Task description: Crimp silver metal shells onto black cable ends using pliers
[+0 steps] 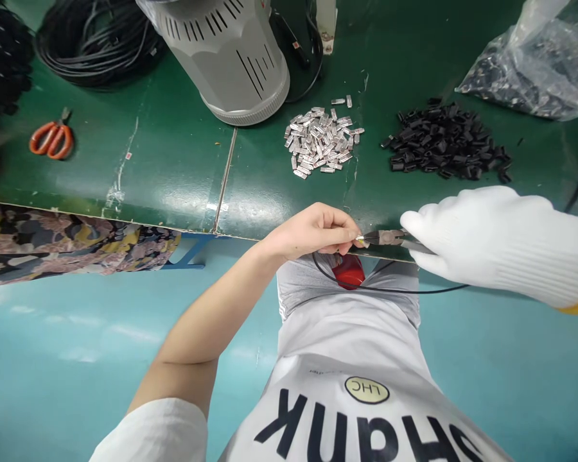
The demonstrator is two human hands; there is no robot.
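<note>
Closed round pliers, gloved right hand clamps a small metal clip, apparently on a black cable, pinched by the bare left hand.

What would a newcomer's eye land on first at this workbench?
The white-gloved right hand grips pliers at the edge of the green bench, close to the bare left hand. Farther along the bench, a heap of small silver metal pieces lies beside a pile of black pieces. Orange-handled scissors sit far left.

Orange scissors lie on the green workbench, left of a grey machine.
</note>
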